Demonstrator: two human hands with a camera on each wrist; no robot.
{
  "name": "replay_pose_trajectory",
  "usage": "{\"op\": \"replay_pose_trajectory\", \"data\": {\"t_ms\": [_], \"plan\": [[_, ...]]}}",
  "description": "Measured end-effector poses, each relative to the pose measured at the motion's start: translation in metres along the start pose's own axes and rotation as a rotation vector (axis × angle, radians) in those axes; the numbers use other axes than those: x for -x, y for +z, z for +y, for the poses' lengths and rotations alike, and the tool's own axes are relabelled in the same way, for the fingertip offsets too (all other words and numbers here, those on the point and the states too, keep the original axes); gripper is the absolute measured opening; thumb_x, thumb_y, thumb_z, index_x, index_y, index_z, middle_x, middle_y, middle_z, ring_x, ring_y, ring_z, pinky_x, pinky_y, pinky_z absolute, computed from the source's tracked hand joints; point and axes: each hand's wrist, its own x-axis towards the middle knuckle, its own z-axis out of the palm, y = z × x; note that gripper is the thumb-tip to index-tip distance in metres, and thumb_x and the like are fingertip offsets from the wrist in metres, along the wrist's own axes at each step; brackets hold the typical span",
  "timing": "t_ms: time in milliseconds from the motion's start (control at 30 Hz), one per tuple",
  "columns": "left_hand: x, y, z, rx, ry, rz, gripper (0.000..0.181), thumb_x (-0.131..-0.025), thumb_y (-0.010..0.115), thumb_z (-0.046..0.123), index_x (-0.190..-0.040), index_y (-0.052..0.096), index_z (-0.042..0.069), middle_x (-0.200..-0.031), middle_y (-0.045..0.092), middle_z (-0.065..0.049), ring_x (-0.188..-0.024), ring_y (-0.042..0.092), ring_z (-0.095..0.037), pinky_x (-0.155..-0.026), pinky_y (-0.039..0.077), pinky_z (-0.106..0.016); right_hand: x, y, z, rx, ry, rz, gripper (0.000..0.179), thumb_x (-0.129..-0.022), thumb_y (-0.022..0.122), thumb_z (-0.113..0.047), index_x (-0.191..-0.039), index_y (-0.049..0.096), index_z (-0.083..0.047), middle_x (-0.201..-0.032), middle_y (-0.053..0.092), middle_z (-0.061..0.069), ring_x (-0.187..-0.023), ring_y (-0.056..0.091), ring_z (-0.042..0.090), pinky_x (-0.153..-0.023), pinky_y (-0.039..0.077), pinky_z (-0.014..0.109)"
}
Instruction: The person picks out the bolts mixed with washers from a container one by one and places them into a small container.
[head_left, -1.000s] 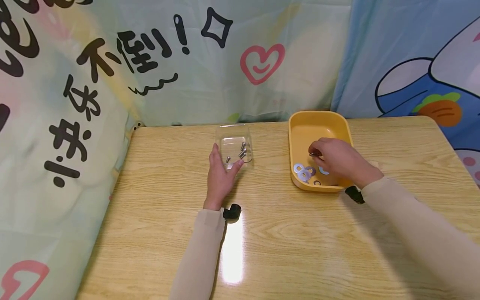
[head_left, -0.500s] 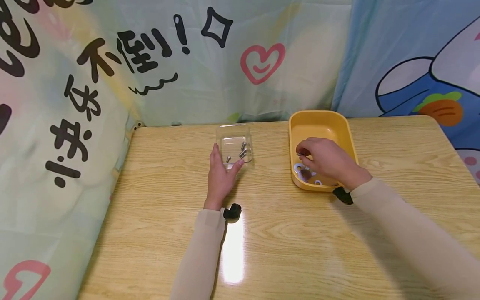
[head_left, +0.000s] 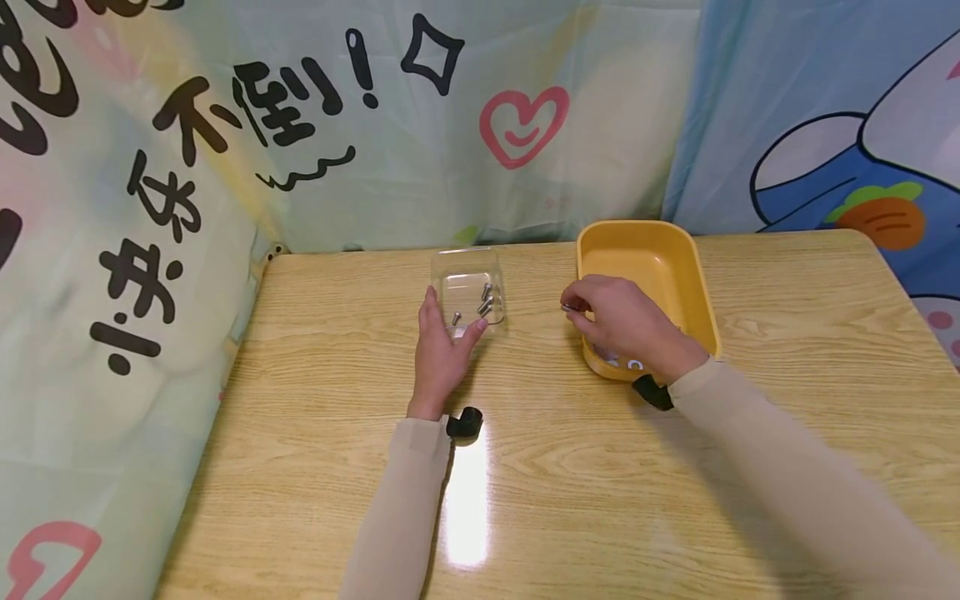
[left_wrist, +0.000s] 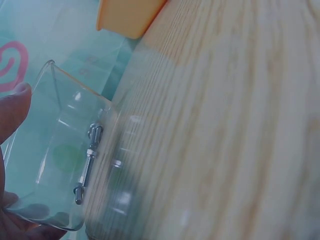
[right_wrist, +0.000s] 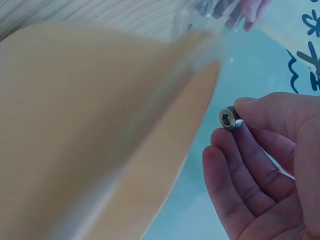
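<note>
My right hand (head_left: pixel 626 321) pinches a socket-head screw (right_wrist: pixel 228 118) between thumb and fingertips, above the left rim of a yellow tray (head_left: pixel 678 275). In the right wrist view the screw's hex recess faces the camera; its shank is mostly hidden. Washers (head_left: pixel 635 365) lie at the tray's near end, partly covered by that hand. To the left, my left hand (head_left: pixel 440 358) holds a small clear plastic box (head_left: pixel 467 265) at its near end, fingers along the left side and thumb at the near right corner. Several silver screws (left_wrist: pixel 91 155) lie inside the box.
Both containers stand near the back edge of a wood-grain table (head_left: pixel 540 467). A printed cloth (head_left: pixel 615 100) hangs right behind that edge, and another stretch of cloth runs down the left side. Each wrist wears a black camera (head_left: pixel 464 423).
My right hand has moved left with the screw, from over the middle of the yellow tray to its left rim. The left hand and the clear box have stayed put.
</note>
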Motion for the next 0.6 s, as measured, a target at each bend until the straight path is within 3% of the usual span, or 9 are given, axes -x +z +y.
{"op": "replay_pose_trajectory", "data": {"t_ms": [300, 600], "plan": [[-0.002, -0.001, -0.001, -0.004, -0.003, -0.002, 0.1, -0.092, 0.071, 0.045, -0.161, 0.013, 0.003, -0.161, 0.026, -0.019, -0.134, 0.046, -0.043, -0.108, 0.039, -0.054, -0.02, 0.012, -0.02, -0.042, 0.018, 0.011, 0.014, -0.096, 0.068, -0.011, -0.105, 0.072, -0.002, -0.099, 0.07, 0.011, -0.091, 0.064, 0.025, -0.085, 0.053, 0.042], [-0.003, 0.0, -0.003, -0.006, 0.004, -0.001, 0.1, -0.092, 0.07, 0.046, -0.16, 0.012, 0.001, -0.162, 0.025, -0.02, -0.136, 0.043, -0.042, -0.11, 0.037, -0.053, -0.037, 0.028, -0.03, -0.07, -0.013, 0.082, 0.013, -0.094, 0.07, -0.009, -0.103, 0.073, -0.001, -0.095, 0.07, 0.011, -0.087, 0.064, 0.025, -0.082, 0.053, 0.04]]}}
